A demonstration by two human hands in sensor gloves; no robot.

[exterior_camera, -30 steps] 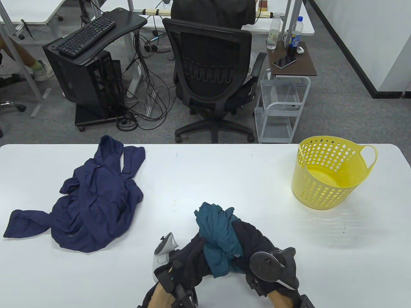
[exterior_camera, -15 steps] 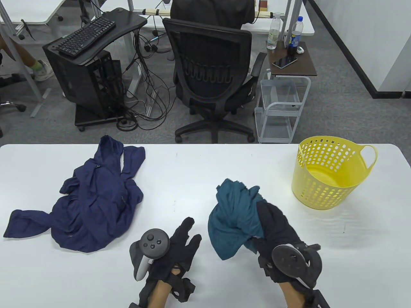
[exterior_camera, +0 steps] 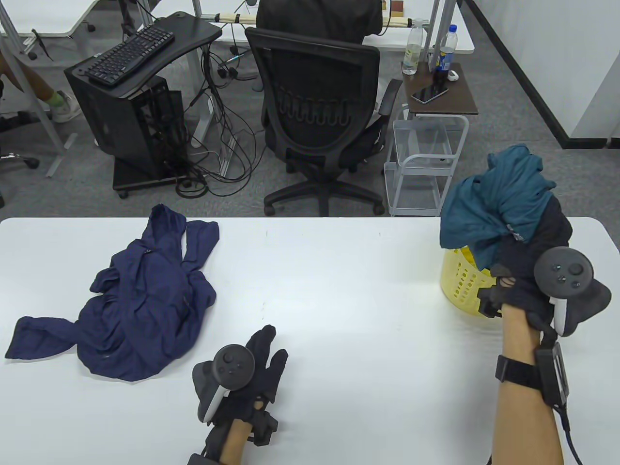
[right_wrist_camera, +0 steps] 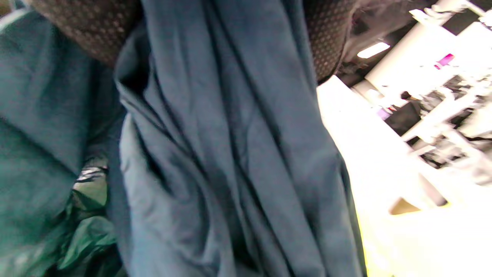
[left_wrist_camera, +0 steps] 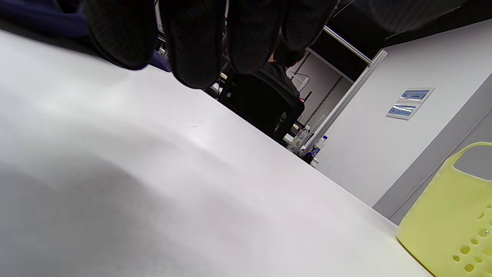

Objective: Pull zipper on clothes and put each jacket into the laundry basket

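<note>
A teal jacket (exterior_camera: 494,208) is held in a black-gloved right hand (exterior_camera: 533,271) over a yellow basket (exterior_camera: 460,283) dotted with holes, a navy jacket (exterior_camera: 135,310) is laid on a white table (exterior_camera: 339,290), and a black glove is worn on the left hand (exterior_camera: 252,368).

white surface (exterior_camera: 339,290), seen from above. directly on it: a crumpled navy jacket (exterior_camera: 140,310) at the left, a yellow perforated laundry basket (exterior_camera: 460,286) near the far right edge, and the left hand (exterior_camera: 242,382) at the near edge.
</note>
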